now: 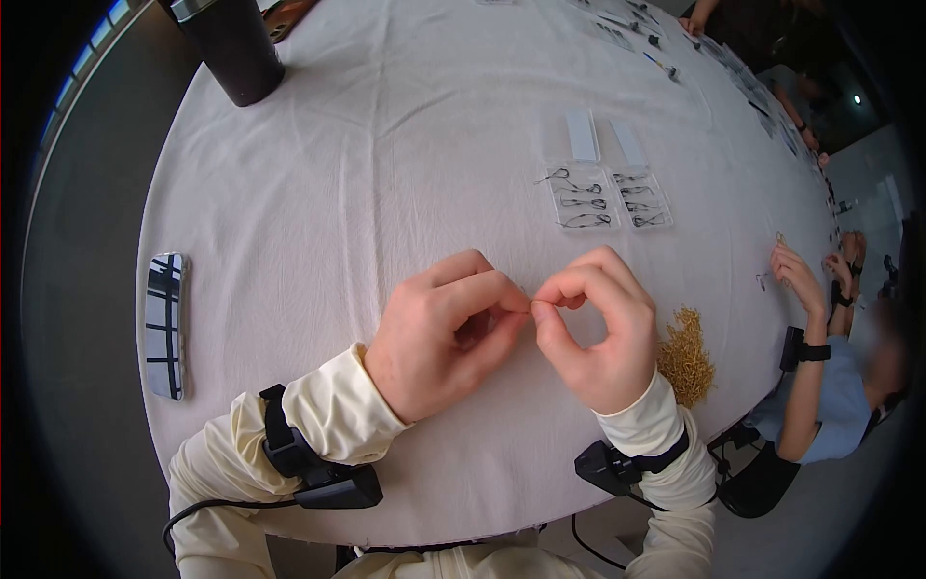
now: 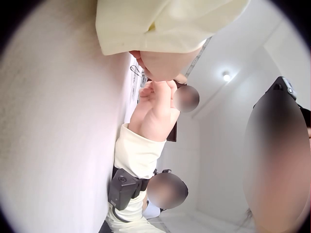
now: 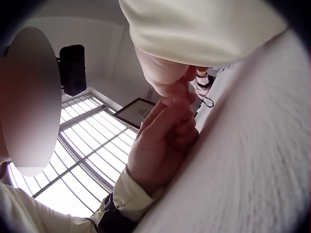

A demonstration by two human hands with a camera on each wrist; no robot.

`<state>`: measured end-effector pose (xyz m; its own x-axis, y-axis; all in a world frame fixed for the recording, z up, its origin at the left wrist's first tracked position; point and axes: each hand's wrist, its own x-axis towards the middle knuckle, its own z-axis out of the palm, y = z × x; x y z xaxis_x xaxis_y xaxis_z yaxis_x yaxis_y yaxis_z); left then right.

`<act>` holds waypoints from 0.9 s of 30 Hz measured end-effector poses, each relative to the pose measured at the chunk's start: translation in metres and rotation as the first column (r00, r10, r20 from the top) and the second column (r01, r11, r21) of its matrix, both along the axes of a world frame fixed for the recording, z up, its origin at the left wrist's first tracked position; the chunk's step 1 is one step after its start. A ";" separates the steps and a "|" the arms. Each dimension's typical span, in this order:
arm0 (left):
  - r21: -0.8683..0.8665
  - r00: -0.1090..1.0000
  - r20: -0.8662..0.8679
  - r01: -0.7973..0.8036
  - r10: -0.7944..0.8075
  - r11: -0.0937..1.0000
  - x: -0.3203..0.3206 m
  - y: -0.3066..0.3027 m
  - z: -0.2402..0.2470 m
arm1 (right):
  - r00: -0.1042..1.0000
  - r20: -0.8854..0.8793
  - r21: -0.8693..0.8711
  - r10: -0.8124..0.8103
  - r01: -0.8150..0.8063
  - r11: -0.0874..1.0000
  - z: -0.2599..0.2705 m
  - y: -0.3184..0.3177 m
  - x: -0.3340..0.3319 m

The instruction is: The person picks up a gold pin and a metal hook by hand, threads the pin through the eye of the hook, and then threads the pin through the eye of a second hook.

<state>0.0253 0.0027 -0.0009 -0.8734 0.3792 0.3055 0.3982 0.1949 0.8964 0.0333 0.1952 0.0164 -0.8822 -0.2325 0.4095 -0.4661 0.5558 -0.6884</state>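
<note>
My left hand (image 1: pixel 434 333) and right hand (image 1: pixel 608 333) meet fingertip to fingertip above the tablecloth, thumb and index finger of each pinched together. Something tiny and thin sits at the meeting point, mostly hidden by the fingertips; I cannot tell what it is. Beside my right wrist lies a heap of small gold-coloured metal pieces (image 1: pixel 687 357). Beyond the hands are two small clear plastic boxes with their lids up, the left box (image 1: pixel 586 228) and the right box (image 1: pixel 650 225). Several dark looped cords (image 1: pixel 584 203) lie in rows in them.
A phone (image 1: pixel 166 328) lies near the table's left edge, and a dark tumbler (image 1: pixel 231 53) stands at the back left. Along the right side sits another person, whose raised hand (image 1: pixel 799 275) is over the table. Small parts and tools (image 1: pixel 666 68) are scattered at the far right.
</note>
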 end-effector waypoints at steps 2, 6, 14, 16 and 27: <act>0.009 1.000 0.010 0.000 0.000 1.000 0.000 0.000 0.000 | 1.000 0.030 -0.027 0.009 -0.008 1.000 -0.001 0.000 0.000; 0.036 0.999 0.034 0.017 -0.018 0.999 -0.001 0.000 0.002 | 0.994 0.096 -0.125 0.057 -0.045 0.991 -0.002 0.003 -0.002; 0.214 0.951 0.284 0.061 -0.122 0.975 0.000 -0.001 -0.005 | 0.996 0.080 -0.138 0.049 -0.038 0.990 -0.002 0.002 -0.002; 0.213 0.947 0.289 0.082 -0.142 0.974 0.000 -0.001 -0.003 | 0.998 0.052 -0.097 0.035 -0.030 0.995 -0.001 0.002 -0.002; 0.169 0.949 0.306 0.026 -0.077 0.985 0.002 -0.001 -0.001 | 0.996 0.079 -0.154 0.040 -0.027 0.988 -0.004 0.002 -0.002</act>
<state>0.0270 0.0022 -0.0022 -0.9150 0.3946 0.0835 0.1013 0.0244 0.9946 0.0316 0.1977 0.0127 -0.9067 -0.2028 0.3698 -0.4218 0.4262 -0.8003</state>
